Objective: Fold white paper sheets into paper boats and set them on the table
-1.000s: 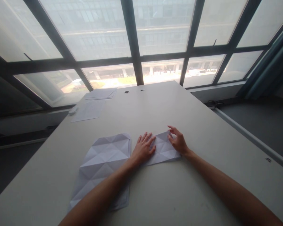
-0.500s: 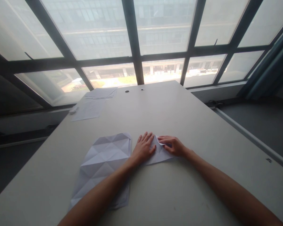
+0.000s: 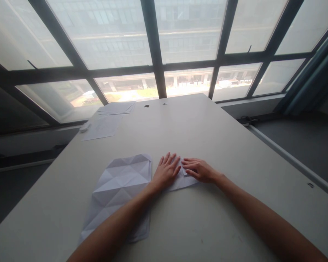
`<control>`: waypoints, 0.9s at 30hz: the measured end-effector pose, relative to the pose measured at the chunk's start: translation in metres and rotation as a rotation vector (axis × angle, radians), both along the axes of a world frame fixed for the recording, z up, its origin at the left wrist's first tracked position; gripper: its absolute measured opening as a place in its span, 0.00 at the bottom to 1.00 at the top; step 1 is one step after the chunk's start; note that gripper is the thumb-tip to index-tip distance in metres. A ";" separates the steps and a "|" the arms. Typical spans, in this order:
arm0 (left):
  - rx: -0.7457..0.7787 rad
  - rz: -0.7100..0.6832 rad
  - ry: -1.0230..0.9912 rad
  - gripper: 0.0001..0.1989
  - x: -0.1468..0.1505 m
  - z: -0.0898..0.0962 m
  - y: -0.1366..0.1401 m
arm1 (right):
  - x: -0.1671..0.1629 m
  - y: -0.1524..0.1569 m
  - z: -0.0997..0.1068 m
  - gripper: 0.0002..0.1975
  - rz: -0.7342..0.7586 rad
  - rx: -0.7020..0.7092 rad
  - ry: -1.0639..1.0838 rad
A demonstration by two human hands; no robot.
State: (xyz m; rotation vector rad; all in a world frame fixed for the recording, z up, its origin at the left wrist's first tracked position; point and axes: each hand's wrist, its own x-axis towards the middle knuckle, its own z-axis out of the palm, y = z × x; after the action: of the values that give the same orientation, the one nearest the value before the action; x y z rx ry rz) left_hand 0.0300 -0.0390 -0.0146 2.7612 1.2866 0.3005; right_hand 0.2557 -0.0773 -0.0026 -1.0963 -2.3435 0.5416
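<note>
A small folded sheet of white paper [image 3: 180, 184] lies on the white table in front of me, partly hidden by both hands. My left hand [image 3: 166, 170] rests flat on its left part with the fingers spread. On the right side, my right hand [image 3: 198, 169] lies with outstretched fingers on a folded-over flap of the same sheet. Left of my left hand is a creased stack of white paper [image 3: 123, 174] with a grid of diagonal folds, its lower part covered by my left forearm.
More flat white sheets [image 3: 102, 127] lie at the table's far left, beside a small white object [image 3: 84, 127] I cannot make out. The white table [image 3: 221, 142] reaches to the windows, with a round hole [image 3: 147, 106] near its far edge. A curtain [image 3: 303, 87] hangs at right.
My right hand has flattened from a bent-fingered hold on the raised flap, which now lies pressed down on the sheet. My left hand stays nearly in place.
</note>
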 end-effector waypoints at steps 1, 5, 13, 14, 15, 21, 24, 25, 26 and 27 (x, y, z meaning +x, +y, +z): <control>-0.001 0.010 -0.001 0.26 0.001 0.000 0.000 | -0.001 0.000 -0.001 0.19 0.002 -0.002 -0.024; 0.006 0.066 0.005 0.26 0.002 0.000 0.000 | -0.005 0.000 -0.009 0.26 -0.006 0.012 -0.153; 0.047 0.081 -0.011 0.28 0.002 0.002 0.001 | -0.011 -0.004 -0.018 0.29 -0.095 0.061 -0.263; 0.044 0.053 -0.014 0.28 0.002 0.002 0.001 | -0.011 -0.004 -0.018 0.29 -0.099 0.066 -0.262; 0.030 0.013 -0.014 0.27 0.002 0.002 0.002 | -0.011 -0.004 -0.018 0.28 -0.100 0.070 -0.258; -0.065 -0.155 -0.019 0.28 0.001 0.001 0.006 | -0.013 -0.004 -0.019 0.30 -0.107 0.078 -0.264; -0.062 -0.144 -0.016 0.27 0.000 -0.001 0.006 | -0.013 -0.005 -0.020 0.30 -0.124 0.082 -0.261; -0.060 -0.140 -0.014 0.27 0.000 -0.001 0.006 | -0.014 -0.005 -0.019 0.30 -0.133 0.084 -0.255; -0.058 -0.137 -0.011 0.27 0.000 -0.001 0.006 | -0.014 -0.005 -0.019 0.31 -0.141 0.087 -0.251; -0.056 -0.134 -0.008 0.27 0.000 -0.002 0.006 | -0.014 -0.005 -0.019 0.32 -0.146 0.090 -0.249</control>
State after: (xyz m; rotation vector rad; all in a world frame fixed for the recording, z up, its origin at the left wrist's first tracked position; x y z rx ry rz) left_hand 0.0300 -0.0332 -0.0161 2.7791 1.0838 0.2619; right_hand 0.2417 -0.0825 -0.0218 -1.3448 -2.4436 0.2553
